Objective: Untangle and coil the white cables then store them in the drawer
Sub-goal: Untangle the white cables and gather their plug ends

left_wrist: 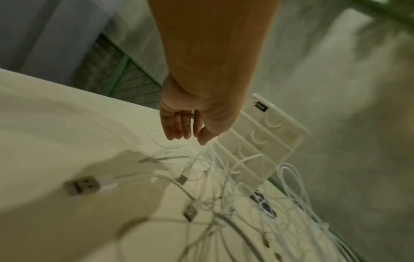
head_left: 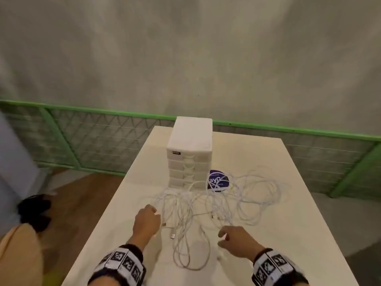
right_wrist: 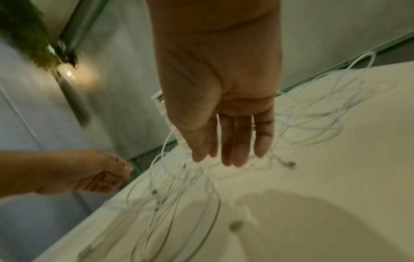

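Several white cables lie tangled across the middle of the white table, their loops reaching toward me. USB plugs show among them. A white drawer unit with all drawers closed stands at the table's far side. My left hand hovers over the left edge of the tangle, fingers relaxed and empty. My right hand hovers over the near right part of the cables, fingers straight and holding nothing.
A round purple sticker lies on the table beside the drawer unit, under some cable loops. A green mesh fence runs behind the table. Wooden floor and a dark object are to the left.
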The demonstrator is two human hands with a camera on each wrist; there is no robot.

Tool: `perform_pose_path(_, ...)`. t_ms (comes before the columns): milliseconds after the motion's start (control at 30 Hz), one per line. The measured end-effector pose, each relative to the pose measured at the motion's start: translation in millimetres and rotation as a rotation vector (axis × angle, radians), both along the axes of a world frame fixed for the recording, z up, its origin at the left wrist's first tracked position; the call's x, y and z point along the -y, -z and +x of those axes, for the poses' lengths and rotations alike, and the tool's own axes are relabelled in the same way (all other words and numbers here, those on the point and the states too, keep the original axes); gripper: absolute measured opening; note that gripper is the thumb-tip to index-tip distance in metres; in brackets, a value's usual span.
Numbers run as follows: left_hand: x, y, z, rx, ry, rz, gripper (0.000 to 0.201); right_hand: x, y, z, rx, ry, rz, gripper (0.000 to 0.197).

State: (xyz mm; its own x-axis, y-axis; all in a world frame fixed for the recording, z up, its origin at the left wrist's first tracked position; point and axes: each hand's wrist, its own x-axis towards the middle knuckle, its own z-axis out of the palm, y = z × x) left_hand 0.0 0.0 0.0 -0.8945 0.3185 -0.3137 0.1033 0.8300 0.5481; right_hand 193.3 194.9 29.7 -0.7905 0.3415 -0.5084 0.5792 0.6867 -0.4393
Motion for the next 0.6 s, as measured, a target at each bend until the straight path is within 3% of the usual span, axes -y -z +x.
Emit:
perform_pose_path(200, 20, 20, -11, 0.039, 0.187, -0.118, 0.031, 49, 33, -28, 0.035, -0.343, 0.073, 0.042)
perform_pose_path(300, 18, 24, -12, 0.051, 0.296, -0.128, 0.037, 59, 44, -41, 0.146, -0.424, 0.172, 0.052)
perform_pose_path(467, 15, 29, -15, 0.044, 0.346, -0.128, 0.041, 55, 50, -51, 0.179, -0.394, 0.277, 0.038)
perform_pose_path(600, 13, 31, -21, 0.054, 0.320, -0.104, 0.043, 36, 42, -46, 0.247, -0.288, 0.233, 0.020)
